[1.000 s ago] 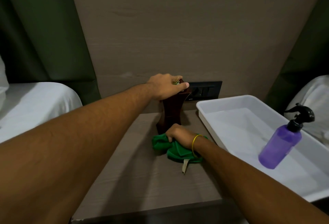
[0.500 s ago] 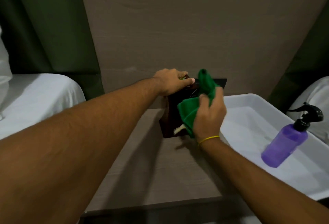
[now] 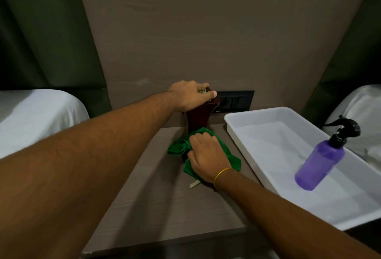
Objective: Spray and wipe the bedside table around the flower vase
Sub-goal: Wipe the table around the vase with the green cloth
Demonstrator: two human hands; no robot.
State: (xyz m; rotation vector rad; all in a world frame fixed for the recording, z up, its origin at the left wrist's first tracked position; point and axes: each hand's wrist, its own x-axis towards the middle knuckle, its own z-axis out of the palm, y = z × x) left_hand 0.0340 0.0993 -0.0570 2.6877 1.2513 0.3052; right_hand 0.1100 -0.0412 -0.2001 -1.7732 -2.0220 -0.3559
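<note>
Left hand (image 3: 190, 96) grips the flared, seemingly wooden vase (image 3: 199, 117); right hand (image 3: 207, 156) clutches crumpled green cloth (image 3: 179, 149).

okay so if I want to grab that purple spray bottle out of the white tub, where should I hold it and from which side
Judging by its pose, grip the purple spray bottle around its body just under the black trigger head, coming from above and from the table side. It leans in the white tub, head up and away from the hands, with its body bare.
</note>
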